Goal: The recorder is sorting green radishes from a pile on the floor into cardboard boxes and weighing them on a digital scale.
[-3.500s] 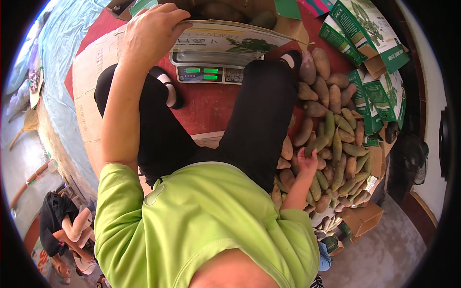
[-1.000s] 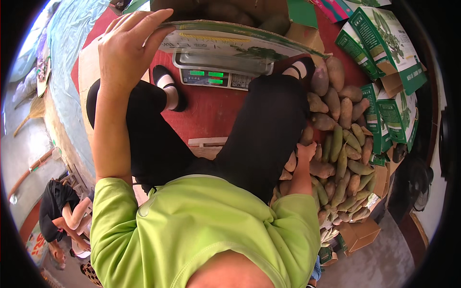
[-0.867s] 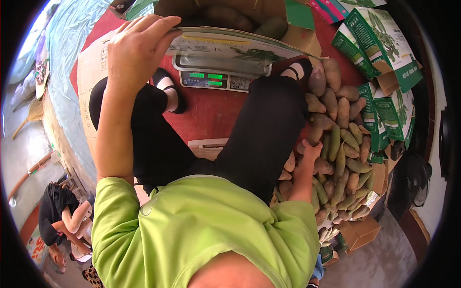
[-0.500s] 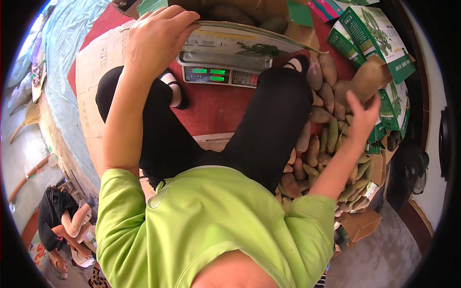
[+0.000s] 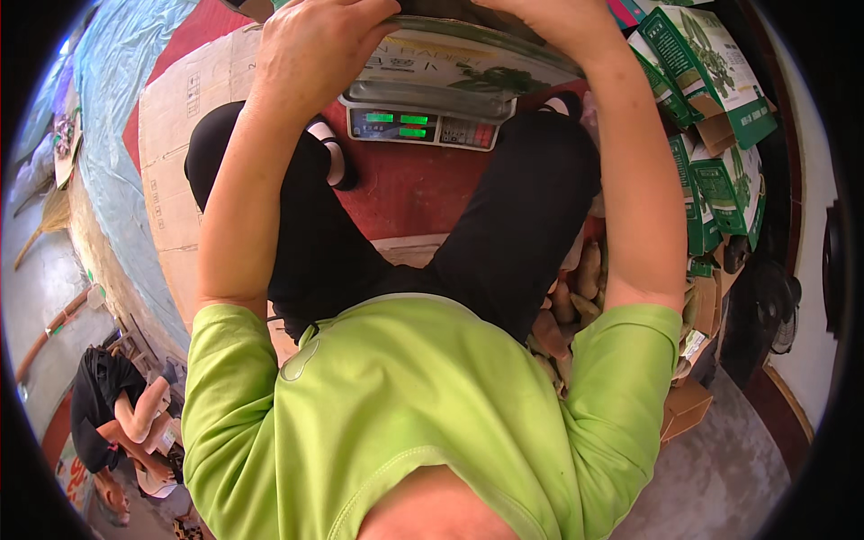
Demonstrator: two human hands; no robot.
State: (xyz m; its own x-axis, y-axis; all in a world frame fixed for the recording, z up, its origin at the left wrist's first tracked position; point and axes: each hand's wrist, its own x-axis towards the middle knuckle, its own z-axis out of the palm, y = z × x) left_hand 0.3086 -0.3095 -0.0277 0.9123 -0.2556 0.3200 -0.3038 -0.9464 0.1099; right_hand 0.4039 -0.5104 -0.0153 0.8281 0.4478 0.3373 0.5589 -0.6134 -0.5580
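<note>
A printed cardboard box [image 5: 450, 65] stands on a digital scale [image 5: 418, 128] with lit green displays, between my knees. My left hand [image 5: 319, 45] is closed over the near left rim of this box. At the box's far right, my right hand [image 5: 553, 22] reaches over the opening. Its fingers run past the top of the view, so whether the tuber is still in them cannot be seen. Beside my right leg lies a heap of brown, elongated tubers [image 5: 589, 270] resembling sweet potatoes, partly covered by my right arm.
Green and white printed cartons [image 5: 711, 72] are stacked at the right, with a black fan [image 5: 778, 306] below them. A flattened cardboard sheet [image 5: 171, 171] and blue plastic sheeting [image 5: 121, 135] lie at the left. Another person [image 5: 112, 405] sits at the lower left.
My right hand has carried a tuber from the heap on the right up and left to the box. My left hand stays on the rim; the view has shifted slightly.
</note>
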